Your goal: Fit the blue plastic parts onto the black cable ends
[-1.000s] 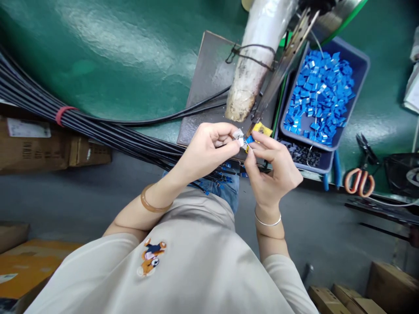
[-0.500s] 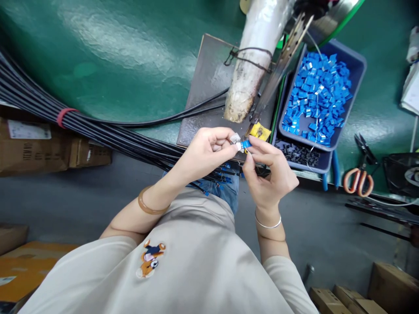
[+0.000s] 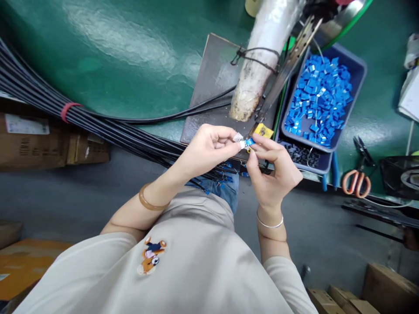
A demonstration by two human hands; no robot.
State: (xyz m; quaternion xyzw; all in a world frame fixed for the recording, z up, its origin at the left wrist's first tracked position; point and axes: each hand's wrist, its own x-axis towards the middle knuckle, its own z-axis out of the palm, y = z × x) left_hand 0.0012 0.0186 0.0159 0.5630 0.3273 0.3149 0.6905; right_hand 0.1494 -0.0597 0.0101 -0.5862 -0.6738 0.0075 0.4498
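A small blue connector [image 3: 250,141] is between my two hands, with thin wire ends beside it. My left hand [image 3: 212,146], with pale coverings on its thumb tip and a fingertip, pinches the connector from the left. My right hand [image 3: 275,170] closes thumb and fingers at the connector's right side on a thin pale wire [image 3: 249,149]; its far end is hidden by the fingers. Just behind the hands lies a yellow piece [image 3: 263,131] beside a metal tool arm [image 3: 278,72]. Below my left forearm, several black cables [image 3: 137,146] end in blue connectors [image 3: 225,172] over my lap.
A grey bin [image 3: 355,93] of blue connectors stands right, overlapping one with small black parts [image 3: 303,155]. Orange-handled scissors [image 3: 356,183] lie farther right. A plastic-wrapped tube [image 3: 258,65] hangs over a dark board [image 3: 214,65]. Cartons [image 3: 32,148] sit below left.
The view has shifted slightly, so the bench tools and hands sit a little farther right. Both hands keep their pinch at the blue connector, with only small finger movement.
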